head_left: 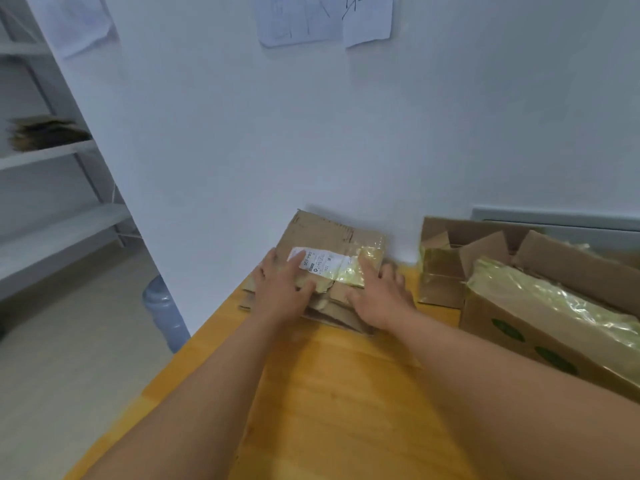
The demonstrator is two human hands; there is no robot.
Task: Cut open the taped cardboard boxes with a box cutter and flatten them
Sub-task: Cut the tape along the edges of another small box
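Both arms out — L hand point(282, 289) & R hand point(379, 297) flat on flattened box point(332, 244)

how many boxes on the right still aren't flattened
2: an open-flapped box at the table's far right by the wall, and a taped box nearer, partly cut off; more may be hidden.

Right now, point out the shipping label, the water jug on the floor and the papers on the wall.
shipping label point(317, 262), head view, middle of the white sticker.
water jug point(162, 311), head view, its blue-grey side.
papers point(325, 19), head view, centre of the sheets.
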